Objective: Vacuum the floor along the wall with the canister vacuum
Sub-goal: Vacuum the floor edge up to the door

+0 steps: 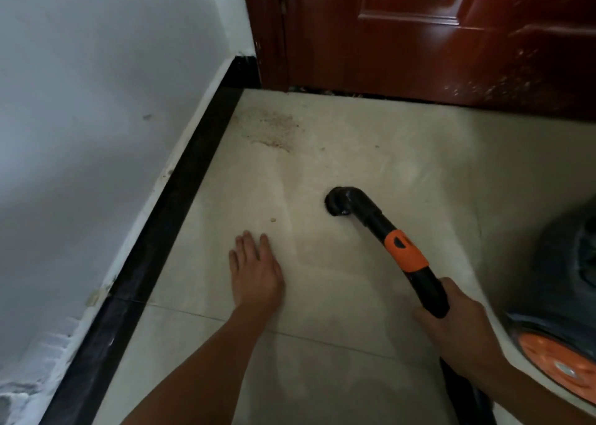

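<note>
My right hand (454, 324) grips the black vacuum wand (406, 257), which has an orange collar. Its bent black nozzle (338, 200) faces down on the beige tiled floor (354, 141). My left hand (254, 270) lies flat on the floor with straight fingers, left of the wand. A patch of reddish dust and crumbs (275, 131) lies near the far corner, by the black baseboard (167, 205) under the white wall (96, 102). One small crumb (273, 220) sits just beyond my left fingertips. The canister vacuum (567, 295), dark with an orange wheel, stands at the right edge.
A dark red wooden door (451, 37) closes off the far side, with a gap along its bottom. The white wall's paint is chipped along the baseboard at lower left. The black hose (467, 399) runs down behind my right wrist.
</note>
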`<state>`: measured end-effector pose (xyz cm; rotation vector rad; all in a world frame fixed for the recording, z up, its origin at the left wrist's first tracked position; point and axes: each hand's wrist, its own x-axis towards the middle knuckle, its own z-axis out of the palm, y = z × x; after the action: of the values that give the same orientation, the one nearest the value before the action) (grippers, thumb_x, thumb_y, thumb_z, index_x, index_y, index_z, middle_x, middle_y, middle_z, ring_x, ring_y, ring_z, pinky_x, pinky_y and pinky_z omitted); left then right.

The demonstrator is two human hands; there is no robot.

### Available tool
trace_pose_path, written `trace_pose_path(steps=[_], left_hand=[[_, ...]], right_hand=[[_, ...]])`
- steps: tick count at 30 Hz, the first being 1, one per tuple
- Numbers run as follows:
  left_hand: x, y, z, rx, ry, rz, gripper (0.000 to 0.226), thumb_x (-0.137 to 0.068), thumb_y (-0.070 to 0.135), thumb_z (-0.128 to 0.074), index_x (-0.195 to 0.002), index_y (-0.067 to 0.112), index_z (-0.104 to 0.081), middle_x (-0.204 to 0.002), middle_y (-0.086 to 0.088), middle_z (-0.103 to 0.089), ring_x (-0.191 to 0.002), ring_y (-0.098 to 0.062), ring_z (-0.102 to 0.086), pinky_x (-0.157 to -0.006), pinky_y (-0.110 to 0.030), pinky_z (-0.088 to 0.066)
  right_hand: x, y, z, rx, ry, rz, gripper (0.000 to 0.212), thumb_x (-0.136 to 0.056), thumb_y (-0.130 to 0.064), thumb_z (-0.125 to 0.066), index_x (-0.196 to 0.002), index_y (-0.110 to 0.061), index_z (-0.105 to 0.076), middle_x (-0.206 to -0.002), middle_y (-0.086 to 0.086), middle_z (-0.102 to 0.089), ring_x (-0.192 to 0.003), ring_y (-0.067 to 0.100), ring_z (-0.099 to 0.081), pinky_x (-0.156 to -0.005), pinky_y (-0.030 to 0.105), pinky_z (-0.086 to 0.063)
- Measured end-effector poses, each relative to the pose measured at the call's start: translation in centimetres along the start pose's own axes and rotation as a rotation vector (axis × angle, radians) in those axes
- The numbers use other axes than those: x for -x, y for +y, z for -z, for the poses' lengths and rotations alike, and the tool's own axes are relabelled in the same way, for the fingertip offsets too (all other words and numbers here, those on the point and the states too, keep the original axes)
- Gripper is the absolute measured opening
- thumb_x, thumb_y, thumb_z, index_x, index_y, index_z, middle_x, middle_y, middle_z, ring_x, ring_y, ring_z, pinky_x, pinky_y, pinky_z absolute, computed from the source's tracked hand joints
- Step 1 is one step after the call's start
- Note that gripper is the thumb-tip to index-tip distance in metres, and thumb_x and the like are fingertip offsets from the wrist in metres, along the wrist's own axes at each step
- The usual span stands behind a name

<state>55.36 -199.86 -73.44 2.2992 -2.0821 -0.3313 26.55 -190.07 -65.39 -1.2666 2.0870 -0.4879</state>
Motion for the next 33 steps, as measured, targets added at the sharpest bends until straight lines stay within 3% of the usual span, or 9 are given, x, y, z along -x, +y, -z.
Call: trace_pose_path(steps=[3, 6, 9, 16, 21, 26, 30, 33], left_hand=[[0.3, 0.7, -0.5, 0.014, 0.026, 0.006, 0.054, -0.101, 0.028, -0.031, -0.151, 0.009, -0.025, -0.157, -0.023, -0.017, -0.146, -0.037, -0.012, -0.119, -0.049, -0.008], [0.0, -0.2, -0.6, 0.001, 0.031, -0.024, 0.054, -0.102, 0.032, -0.028, -0.152, 0.012, -0.024, -0.158, -0.021, -0.017, -0.147, -0.034, -0.012, -0.118, -0.047, -0.010], [0.1, -0.2, -0.7, -0.003, 0.012, -0.033, 0.055, -0.102, 0.033, -0.026, -0.153, 0.012, -0.020, -0.159, -0.021, -0.014, -0.147, -0.034, -0.010, -0.119, -0.047, -0.009], [0.2, 0.2, -0.9, 0.005, 0.030, -0.005, 0.064, -0.096, 0.039, -0.006, -0.153, 0.012, -0.016, -0.160, -0.019, -0.009, -0.148, -0.033, -0.004, -0.120, -0.047, -0.003], [0.3, 0.3, -1.0, 0.001, 0.034, -0.004, 0.065, -0.096, 0.042, -0.005, -0.154, 0.013, -0.015, -0.160, -0.018, -0.008, -0.149, -0.032, -0.003, -0.120, -0.047, -0.005], [0.4, 0.1, -1.2, 0.010, 0.044, 0.001, 0.066, -0.095, 0.045, -0.001, -0.154, 0.017, -0.012, -0.161, -0.015, -0.005, -0.149, -0.027, 0.002, -0.121, -0.044, -0.001], [0.4, 0.0, -1.3, -0.001, 0.053, -0.006, 0.066, -0.095, 0.046, -0.001, -0.154, 0.018, -0.010, -0.162, -0.014, -0.003, -0.149, -0.026, 0.003, -0.121, -0.043, -0.001], [0.4, -0.1, -1.4, -0.011, 0.051, 0.002, 0.065, -0.096, 0.046, -0.002, -0.154, 0.018, -0.008, -0.162, -0.014, -0.001, -0.149, -0.026, 0.005, -0.121, -0.044, -0.001]], right_hand=[[1.6, 1.5, -0.6, 0.023, 0.004, -0.029, 0.028, -0.074, -0.018, -0.075, -0.083, -0.030, -0.051, -0.060, -0.002, -0.059, -0.056, 0.018, -0.057, -0.048, 0.030, -0.040], [0.3, 2.4, 0.1, -0.030, 0.135, -0.061, 0.025, -0.074, -0.014, -0.075, -0.088, -0.024, -0.056, -0.060, 0.002, -0.059, -0.057, 0.025, -0.058, -0.050, 0.032, -0.040], [-2.5, 2.1, 1.2, -0.094, 0.236, -0.087, 0.023, -0.079, -0.011, -0.073, -0.087, -0.022, -0.054, -0.062, 0.002, -0.058, -0.055, 0.017, -0.056, -0.047, 0.026, -0.038], [-5.1, 0.1, -0.6, -0.080, 0.140, 0.020, 0.021, -0.077, -0.017, -0.071, -0.085, -0.024, -0.053, -0.063, 0.002, -0.059, -0.056, 0.021, -0.059, -0.049, 0.028, -0.040], [-8.6, -1.5, 0.7, -0.107, 0.217, -0.027, 0.019, -0.079, -0.018, -0.070, -0.092, -0.015, -0.055, -0.069, 0.007, -0.059, -0.061, 0.028, -0.060, -0.053, 0.030, -0.043], [-8.3, -3.1, -1.3, -0.115, -0.024, 0.102, 0.020, -0.077, -0.016, -0.071, -0.085, -0.022, -0.054, -0.065, 0.009, -0.061, -0.053, 0.025, -0.060, -0.047, 0.028, -0.045], [-11.4, -3.4, -0.4, -0.127, 0.123, 0.056, 0.018, -0.076, -0.017, -0.073, -0.085, -0.019, -0.058, -0.068, 0.012, -0.063, -0.060, 0.031, -0.062, -0.057, 0.035, -0.052], [-13.8, -4.8, -0.1, -0.167, 0.145, 0.041, 0.018, -0.078, -0.019, -0.070, -0.088, -0.019, -0.056, -0.073, 0.010, -0.062, -0.062, 0.030, -0.062, -0.053, 0.027, -0.046]])
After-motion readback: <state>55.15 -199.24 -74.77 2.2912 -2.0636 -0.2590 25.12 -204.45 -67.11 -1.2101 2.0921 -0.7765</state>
